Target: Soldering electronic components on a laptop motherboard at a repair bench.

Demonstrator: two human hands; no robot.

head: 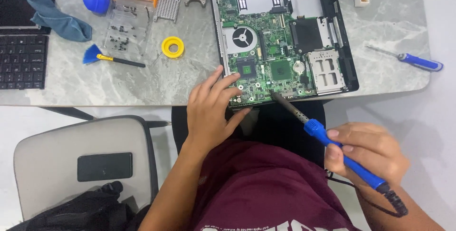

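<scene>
Grey marble table (142,79): the opened laptop (285,36) lies at its near edge, cover off, green board (266,65) bare. Left hand (209,112) rests flat, ungripping, on the board's near-left corner. Right hand (368,152) grasps a blue soldering iron (327,141), tip touching the board's near edge; soldering looks underway, reassembly all remaining.
</scene>
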